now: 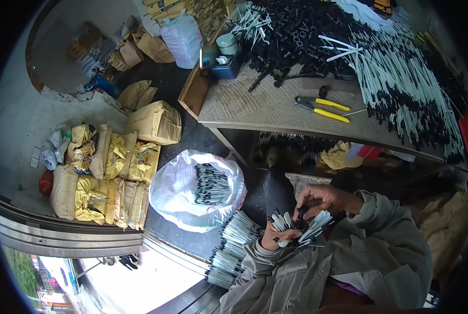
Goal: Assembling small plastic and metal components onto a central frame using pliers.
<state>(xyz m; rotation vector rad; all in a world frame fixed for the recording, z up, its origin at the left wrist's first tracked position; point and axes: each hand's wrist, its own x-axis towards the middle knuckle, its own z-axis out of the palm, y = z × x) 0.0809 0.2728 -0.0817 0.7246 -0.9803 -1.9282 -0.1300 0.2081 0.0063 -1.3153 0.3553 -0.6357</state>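
Note:
Close to my lap, my left hand is closed around a bundle of thin white sticks, which fan out at both ends. My right hand comes over the bundle's middle with curled fingers pressed together beside a small dark piece. What exactly those fingers pinch is too small to tell. Left of my left hand, several tied bundles of white sticks with black tips lie stacked. Beyond them stands an open white plastic bag with more black-tipped sticks inside.
A worktable bears a heap of black plastic parts, a large pile of white sticks and yellow-handled cutters. On the left, yellow-brown packages and a carton stand by the wall. A blue box sits at the table's corner.

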